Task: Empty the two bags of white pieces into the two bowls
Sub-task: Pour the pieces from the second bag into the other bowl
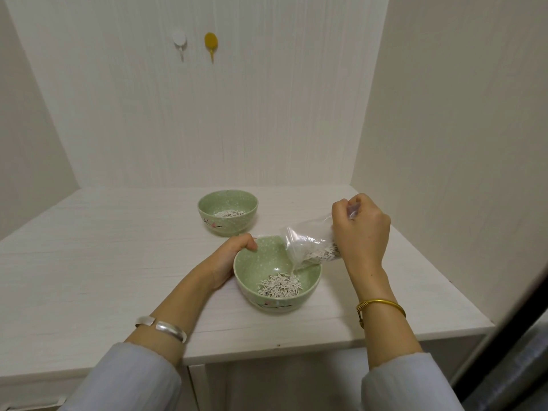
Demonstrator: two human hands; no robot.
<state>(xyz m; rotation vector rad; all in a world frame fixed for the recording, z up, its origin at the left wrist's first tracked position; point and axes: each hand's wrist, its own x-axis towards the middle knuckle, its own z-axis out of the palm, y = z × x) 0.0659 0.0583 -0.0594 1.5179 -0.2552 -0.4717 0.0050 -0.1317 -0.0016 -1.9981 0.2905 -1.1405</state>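
Right hand (pixel 360 232) has a tight grip on the bottom end of a clear zip bag (pixel 308 247), tipped mouth-down over the near green bowl (pixel 277 272). White pieces (pixel 280 286) sit piled in the bottom of that bowl, with more left in the bag. Left hand (pixel 229 259) grips the bowl's left rim, thumb hooked over the edge. The far green bowl (pixel 227 212) stands well apart on the white worktop (pixel 103 262) with its own pieces inside. Two hooks (pixel 195 46) on the back wall.
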